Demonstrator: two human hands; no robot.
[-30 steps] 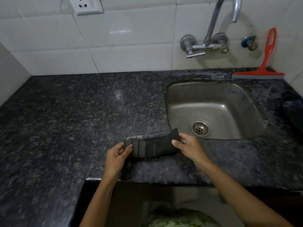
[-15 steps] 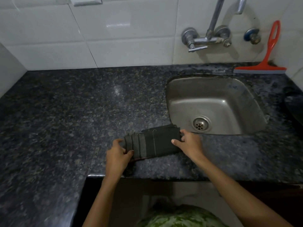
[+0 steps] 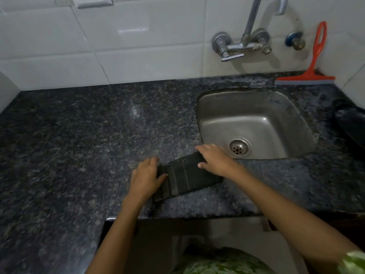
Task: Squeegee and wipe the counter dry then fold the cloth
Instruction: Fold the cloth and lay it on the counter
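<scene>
A dark grey cloth, folded into a narrow band with lighter stripes, lies flat on the black granite counter near its front edge, just left of the sink. My left hand rests on the cloth's left end, thumb on top of it. My right hand lies palm down on the cloth's right end, fingers spread and pressing it flat. An orange squeegee stands at the back right, its handle leaning on the tiled wall.
A steel sink is set into the counter right of the cloth, with a wall tap above it. A dark round object sits at the right edge. The counter's front edge steps back just below my hands.
The cloth went from held up between both hands to lying flat on the counter. My right hand moved on top of it and now presses down.
</scene>
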